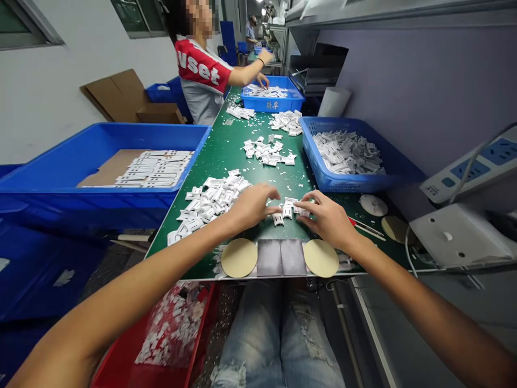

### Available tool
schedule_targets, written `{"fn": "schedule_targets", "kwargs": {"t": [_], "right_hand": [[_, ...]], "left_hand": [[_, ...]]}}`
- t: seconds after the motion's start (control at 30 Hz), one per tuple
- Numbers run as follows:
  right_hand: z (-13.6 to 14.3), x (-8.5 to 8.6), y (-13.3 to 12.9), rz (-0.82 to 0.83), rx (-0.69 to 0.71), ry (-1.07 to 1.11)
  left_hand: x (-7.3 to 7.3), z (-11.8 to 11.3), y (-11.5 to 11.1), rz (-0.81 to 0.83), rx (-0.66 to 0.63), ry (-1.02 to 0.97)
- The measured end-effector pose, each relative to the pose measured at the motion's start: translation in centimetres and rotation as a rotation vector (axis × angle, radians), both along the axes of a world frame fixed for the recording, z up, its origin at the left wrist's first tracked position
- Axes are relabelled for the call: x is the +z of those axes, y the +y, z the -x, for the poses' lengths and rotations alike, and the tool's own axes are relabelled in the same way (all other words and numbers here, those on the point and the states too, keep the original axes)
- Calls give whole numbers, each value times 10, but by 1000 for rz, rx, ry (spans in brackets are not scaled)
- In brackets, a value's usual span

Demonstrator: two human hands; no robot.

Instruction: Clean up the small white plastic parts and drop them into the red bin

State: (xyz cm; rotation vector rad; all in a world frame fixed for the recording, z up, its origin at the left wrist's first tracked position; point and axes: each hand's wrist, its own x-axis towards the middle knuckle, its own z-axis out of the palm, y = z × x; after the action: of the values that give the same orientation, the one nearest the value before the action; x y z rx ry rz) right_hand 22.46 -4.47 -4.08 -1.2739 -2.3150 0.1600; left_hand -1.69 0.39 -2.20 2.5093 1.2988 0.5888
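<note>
On the tabletop (226, 156), a heap of small parts (210, 202) lies left of both hands; a basket (399, 172) of parts sits right, another tray (278, 102) far behind, a bin (52, 188) stands left.

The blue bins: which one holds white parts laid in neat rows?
The large blue bin left of the green table; its white parts lie in rows on cardboard, the others hold loose heaps.

White plastic pieces (210, 199) lie on a green table (226, 151) beside blue bins (60, 178).

White wall (60, 81) (windows (24, 21) above)
</note>
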Motion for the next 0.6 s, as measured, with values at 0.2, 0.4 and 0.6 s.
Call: {"fn": "schedule_targets", "kwargs": {"t": [0.2,0.4,0.6], "right_hand": [[26,5,27,-23,-3,101],[76,8,96,69,97,-15],[84,20,136,129,178,-134]], "left_hand": [[11,31,8,-172,113,263],[-4,17,-3,-126,80,122],[78,80,8,-50,185,-260]]}}
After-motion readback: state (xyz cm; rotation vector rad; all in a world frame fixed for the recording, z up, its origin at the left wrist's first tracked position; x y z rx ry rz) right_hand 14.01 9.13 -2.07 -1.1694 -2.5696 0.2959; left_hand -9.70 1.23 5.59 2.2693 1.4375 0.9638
